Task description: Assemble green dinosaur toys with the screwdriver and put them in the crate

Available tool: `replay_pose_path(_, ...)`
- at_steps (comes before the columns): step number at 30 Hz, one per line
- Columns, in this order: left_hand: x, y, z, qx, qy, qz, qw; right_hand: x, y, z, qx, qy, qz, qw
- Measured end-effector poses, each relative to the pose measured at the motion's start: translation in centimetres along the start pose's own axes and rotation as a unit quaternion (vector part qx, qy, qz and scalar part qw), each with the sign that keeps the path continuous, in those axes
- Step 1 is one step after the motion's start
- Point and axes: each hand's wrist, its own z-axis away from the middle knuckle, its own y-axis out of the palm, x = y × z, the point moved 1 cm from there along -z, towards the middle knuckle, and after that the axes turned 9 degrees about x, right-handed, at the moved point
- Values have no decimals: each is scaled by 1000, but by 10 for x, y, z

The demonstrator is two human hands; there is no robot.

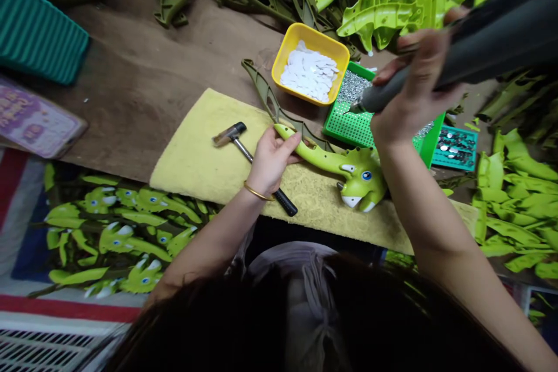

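A lime-green plastic dinosaur piece (361, 174) is held on a yellow foam pad (196, 157), its long neck closed in the left hand (271, 161), and a small hammer (231, 135) is passed under by that hand. A grey power tool (386, 96) is gripped firmly in the right hand (416, 90), its tip above a green pegged tray (344, 133) of silver studs (353, 86), beside a yellow tub (305, 32) of white discs (309, 72).

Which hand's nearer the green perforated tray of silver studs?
Right hand: nearer, held above the green perforated tray and overlapping it. Left hand: farther, off to the tray's left, over the yellow mat.
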Motion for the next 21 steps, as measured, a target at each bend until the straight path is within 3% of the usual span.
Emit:
replay_pose_path(2,1,1,1,13,-1,-6,1000,20,19,7,-18,-42,-31,998)
replay_pose_path(4,2,2,2,24,-9,-3,1000,36,39,19,17,-33,-50,998)
replay_pose_path(8,3,3,1,26,-18,19,999,46,64,41,72,-12,29,997)
replay_pose_path(12,3,4,0,21,-20,30,999,47,69,49,92,-28,68,993)
replay_pose_path(19,3,4,-3,9,6,17,1000,32,61,63,139,19,71,988)
replay_pose_path(21,3,4,-3,6,8,9,1000,23,58,67,235,52,86,967)
